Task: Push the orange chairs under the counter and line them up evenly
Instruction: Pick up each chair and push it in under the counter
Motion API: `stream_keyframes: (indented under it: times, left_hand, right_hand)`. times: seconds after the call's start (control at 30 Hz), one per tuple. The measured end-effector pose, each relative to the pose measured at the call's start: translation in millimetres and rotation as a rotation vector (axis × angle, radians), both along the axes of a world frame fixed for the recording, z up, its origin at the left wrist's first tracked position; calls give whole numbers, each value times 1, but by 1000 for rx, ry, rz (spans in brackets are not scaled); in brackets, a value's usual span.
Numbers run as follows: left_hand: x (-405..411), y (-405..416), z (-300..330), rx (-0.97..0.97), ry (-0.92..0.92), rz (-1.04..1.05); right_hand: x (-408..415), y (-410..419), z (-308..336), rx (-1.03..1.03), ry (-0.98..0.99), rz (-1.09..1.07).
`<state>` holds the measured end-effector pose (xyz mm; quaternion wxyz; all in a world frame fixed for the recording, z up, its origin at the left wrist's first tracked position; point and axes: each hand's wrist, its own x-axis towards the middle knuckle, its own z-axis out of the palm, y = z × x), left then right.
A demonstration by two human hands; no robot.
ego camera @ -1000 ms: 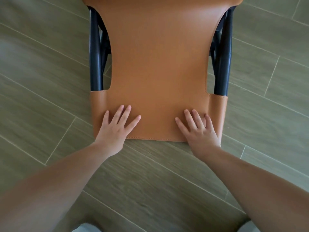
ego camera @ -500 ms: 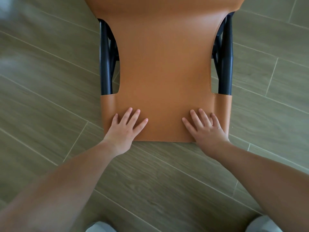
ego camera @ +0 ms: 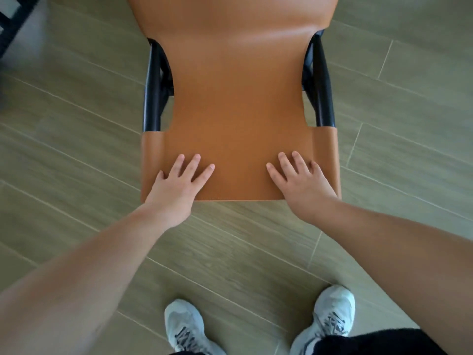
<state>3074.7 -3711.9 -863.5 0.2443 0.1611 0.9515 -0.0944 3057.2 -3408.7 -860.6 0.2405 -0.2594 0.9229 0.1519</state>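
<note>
One orange chair [ego camera: 238, 111] with a leather seat and back on a black frame [ego camera: 152, 98] stands straight ahead of me, seen from above and behind. My left hand [ego camera: 176, 185] lies over the left part of the backrest's top edge, fingers spread on the leather. My right hand [ego camera: 304, 185] holds the right part of the same edge in the same way. Both thumbs are hidden behind the edge. No counter and no other chair is in view.
Grey-green wood-look floor tiles [ego camera: 76, 149] surround the chair. My two grey sneakers [ego camera: 186, 326] stand just behind the chair. A blurred dark frame [ego camera: 12, 19] shows at the top left corner.
Both hands have stayed on the backrest's top edge. The view has tipped down and back, so my feet have come into sight, and the chair sits slightly further right in the picture.
</note>
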Motion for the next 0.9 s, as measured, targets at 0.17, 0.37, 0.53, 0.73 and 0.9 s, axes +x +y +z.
stream_keyframes:
  times: [0.17, 0.37, 0.53, 0.73, 0.9]
  left_hand:
    - [-46, 3, 103, -12, 26, 78]
    - [-119, -2, 198, 32, 110, 46]
    - [-186, -14, 266, 89, 171, -95]
    - [-260, -32, 314, 207, 231, -223]
    - [-310, -38, 341, 239, 294, -253]
  right_hand:
    - [-57, 0, 107, -34, -24, 20]
    - [-126, -10, 210, -57, 23, -39]
    - [-178, -15, 272, -78, 70, -76]
    - [-238, -22, 314, -83, 126, -96]
    - [-280, -27, 344, -96, 179, -193]
